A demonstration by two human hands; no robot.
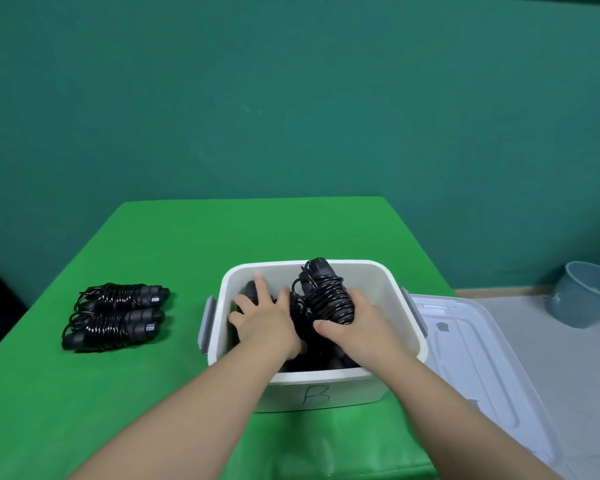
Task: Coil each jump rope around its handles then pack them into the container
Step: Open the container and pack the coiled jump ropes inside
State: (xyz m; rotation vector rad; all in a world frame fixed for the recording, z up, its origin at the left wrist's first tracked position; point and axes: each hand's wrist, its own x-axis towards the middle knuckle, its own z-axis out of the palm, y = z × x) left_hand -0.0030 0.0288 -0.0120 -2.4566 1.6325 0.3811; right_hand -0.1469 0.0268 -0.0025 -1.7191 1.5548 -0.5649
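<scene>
Left of frame centre: two coiled black jump ropes [115,315], cord wound round the handles, lie side by side on the green cloth-covered table [174,237], well apart from the box. We read them as staged, next in line for packing.

Centre: white rectangular plastic container with grey side latches [388,282], marked "B" on the near wall, black bundles already inside. Our left hand [267,315] is in the box, fingers spread flat on the packed ropes [248,294], probably pressing them down to make room. Our right hand [355,322] is wrapped around another coiled black rope bundle [328,294], held upright and poking above the rim, likely being slotted in beside the rest.

Right: translucent white lid [471,344] lies flat just beside the box, ready for closing. Far right: grey-blue bucket [582,296], uninvolved.
</scene>
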